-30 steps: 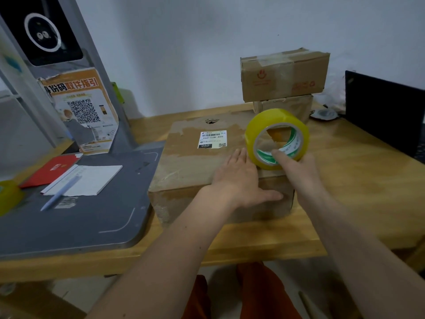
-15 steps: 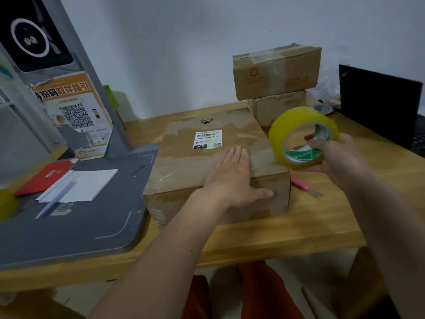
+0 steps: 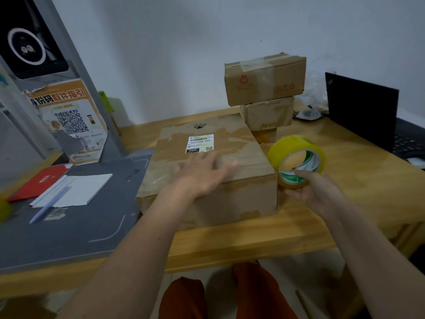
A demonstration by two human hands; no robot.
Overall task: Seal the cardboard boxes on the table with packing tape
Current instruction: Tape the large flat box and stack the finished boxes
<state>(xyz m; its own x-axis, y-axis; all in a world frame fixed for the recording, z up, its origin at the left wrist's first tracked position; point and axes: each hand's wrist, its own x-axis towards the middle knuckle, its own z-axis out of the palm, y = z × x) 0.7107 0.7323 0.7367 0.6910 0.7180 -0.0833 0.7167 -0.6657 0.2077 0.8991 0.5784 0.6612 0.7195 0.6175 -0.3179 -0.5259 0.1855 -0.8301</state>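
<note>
My left hand is smeared with blur over the big cardboard box, so I cannot tell whether my fingers rest flat on its top or hover just above, and my forearm hides part of the box's near face. My right hand covers the lower rim of the yellow tape roll, and the print inside its core is too small to read. The laptop is cut off by the right edge, and a blurred yellow thing by the left edge.

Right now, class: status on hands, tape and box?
Left hand flat on big box. Right hand grips tape roll beside it. Nothing in the way.
</note>
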